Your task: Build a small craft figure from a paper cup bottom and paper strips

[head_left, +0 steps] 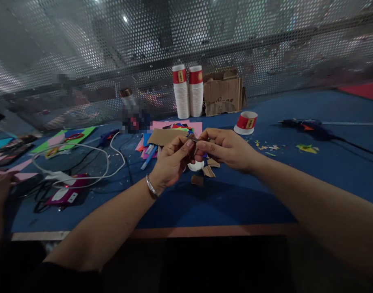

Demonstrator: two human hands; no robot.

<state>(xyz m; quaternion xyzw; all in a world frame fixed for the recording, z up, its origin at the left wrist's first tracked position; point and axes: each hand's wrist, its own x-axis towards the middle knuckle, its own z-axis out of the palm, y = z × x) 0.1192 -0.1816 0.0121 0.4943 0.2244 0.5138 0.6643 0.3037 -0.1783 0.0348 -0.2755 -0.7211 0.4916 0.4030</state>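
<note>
My left hand [174,160] and my right hand [224,149] meet over the blue table, fingertips pinched together round a small thin piece, perhaps cardboard, that the fingers mostly hide. A silver bracelet is on my left wrist. Right below the hands are a white round thing [196,165], partly covered, and several torn cardboard pieces [209,171]. Just behind my left hand, a flat brown cardboard piece [165,137] lies on a pile of coloured paper, with blue pens [149,158] beside it.
Two stacks of paper cups [182,97] and a cardboard box [222,95] stand behind. A single cup [246,123] and a glue gun [310,128] are to the right. At left are a purple power strip [67,193], looped white cable, scissors [74,136] and another person's hand [2,183].
</note>
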